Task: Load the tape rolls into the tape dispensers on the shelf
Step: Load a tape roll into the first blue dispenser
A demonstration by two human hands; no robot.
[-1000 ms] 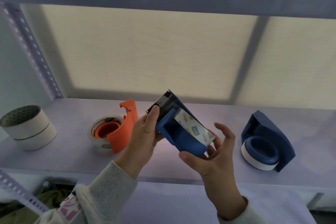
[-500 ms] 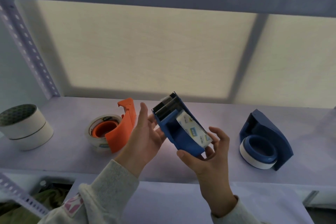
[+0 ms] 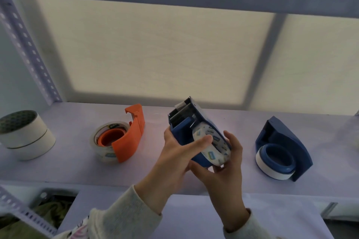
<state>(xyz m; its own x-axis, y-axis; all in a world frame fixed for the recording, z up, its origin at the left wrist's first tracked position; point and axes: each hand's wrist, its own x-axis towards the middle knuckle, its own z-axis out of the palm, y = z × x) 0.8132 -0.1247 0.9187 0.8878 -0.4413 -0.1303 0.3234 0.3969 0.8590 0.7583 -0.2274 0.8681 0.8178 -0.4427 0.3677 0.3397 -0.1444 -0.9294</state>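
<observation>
While held up off the shelf (image 3: 64,163), nearest the camera, sits cradled from below in the right hand (image 3: 223,172): blue dispenser (image 3: 183,135), long axis tilted up and away, cutter end far, rounded end toward the palm. Right fingers (image 3: 234,141) curled up round its far side, grasping it. Across the near face lies the left hand (image 3: 174,159), thumb pressed onto the printed tape roll (image 3: 213,151) seated in the body; so, closed on roll and dispenser together, not released. Looks like the seating step, with a strip already up near the teeth, though too blurred to be sure. Roll lies directly under the left thumb, left hand nearer to it; probably calls for a push inward along the hub, square to the long axis.

Farther back, resting on the shelf: orange dispenser (image 3: 130,137) with a clear roll, to the left; second blue dispenser (image 3: 285,145) with a white roll, to the right, both seemingly loaded. Far left, two stacked white rolls (image 3: 25,137), not yet loaded.
</observation>
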